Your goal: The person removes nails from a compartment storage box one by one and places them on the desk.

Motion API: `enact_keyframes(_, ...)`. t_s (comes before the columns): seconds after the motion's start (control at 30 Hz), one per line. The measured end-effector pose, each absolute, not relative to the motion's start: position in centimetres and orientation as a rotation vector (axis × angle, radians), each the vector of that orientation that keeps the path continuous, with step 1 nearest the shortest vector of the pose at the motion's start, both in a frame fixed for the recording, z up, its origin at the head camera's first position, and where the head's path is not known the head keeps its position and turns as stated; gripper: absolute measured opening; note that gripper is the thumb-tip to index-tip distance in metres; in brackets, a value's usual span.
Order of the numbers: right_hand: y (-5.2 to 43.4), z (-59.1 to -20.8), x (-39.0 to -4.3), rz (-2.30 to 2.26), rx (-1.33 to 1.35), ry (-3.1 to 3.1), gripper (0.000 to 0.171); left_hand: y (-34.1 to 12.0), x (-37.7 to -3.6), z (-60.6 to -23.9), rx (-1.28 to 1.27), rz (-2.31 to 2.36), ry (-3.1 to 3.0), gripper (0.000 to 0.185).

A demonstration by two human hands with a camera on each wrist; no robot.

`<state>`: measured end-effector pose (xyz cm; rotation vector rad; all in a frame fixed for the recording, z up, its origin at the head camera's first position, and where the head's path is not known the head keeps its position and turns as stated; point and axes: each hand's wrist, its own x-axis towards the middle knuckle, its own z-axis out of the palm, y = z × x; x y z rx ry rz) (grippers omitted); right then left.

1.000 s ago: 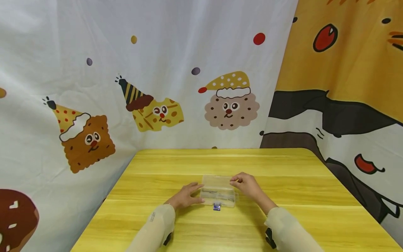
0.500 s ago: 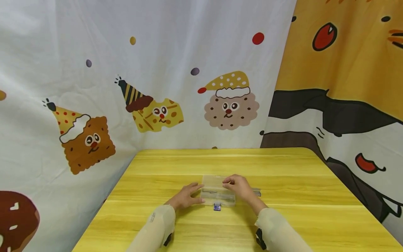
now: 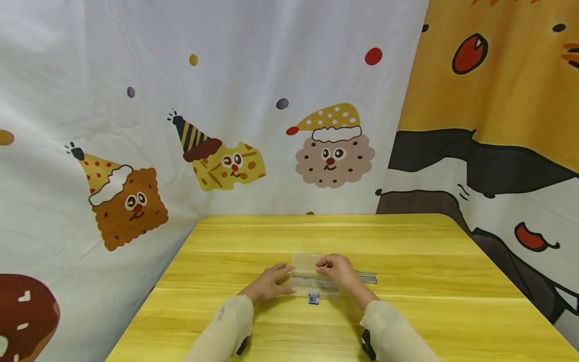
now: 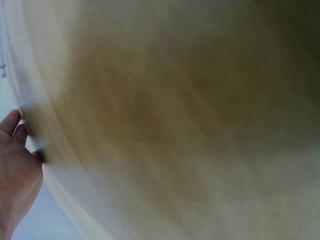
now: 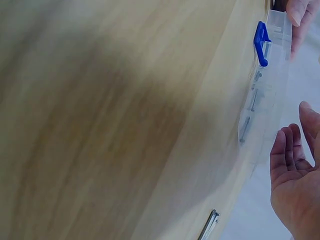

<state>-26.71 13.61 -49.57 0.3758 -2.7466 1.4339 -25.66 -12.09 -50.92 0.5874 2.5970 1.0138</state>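
A clear plastic box [image 3: 314, 286] with a blue latch [image 3: 313, 299] on its front side lies on the table, its see-through lid [image 3: 304, 260] folded back. Small metal pieces [image 5: 253, 100] lie inside. My left hand [image 3: 270, 282] holds the box's left end, thumb at the front, fingers farther back. Above the right part of the box is my right hand [image 3: 338, 271], fingers bent and fingertips near the lid. Whether anything is between its fingertips is too small to tell. Several thin metal rods [image 3: 368, 277] lie right of the box, behind the right wrist.
The wooden table [image 3: 253, 327] has yellow grain and rounded far corners. A cloth [image 3: 253, 75] printed with cartoon snacks hangs behind and to the left. Another cartoon print [image 3: 488, 125] hangs on the right.
My right hand has moved left over the box, uncovering the metal rods behind its wrist. My left hand has stayed at the box's left end.
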Motion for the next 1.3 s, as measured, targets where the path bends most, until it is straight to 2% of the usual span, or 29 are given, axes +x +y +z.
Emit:
enact_keyframes(0.47,13.36,-49.87,-26.99,1.374,0.449,-2.746,0.006,-12.00,-25.75,-50.93,0.592,1.013,2.607,0.071)
enact_keyframes(0.73,13.74,-49.52,-26.87,1.382,0.362,-2.751,0.007,-11.94,-25.57,-50.81,0.584,1.012,2.603,0.071)
enact_keyframes(1.3,13.48,-49.90,-27.18,1.345,0.411,-2.736,0.006,-12.06,-25.63,-50.88,0.598,1.023,2.597,0.072)
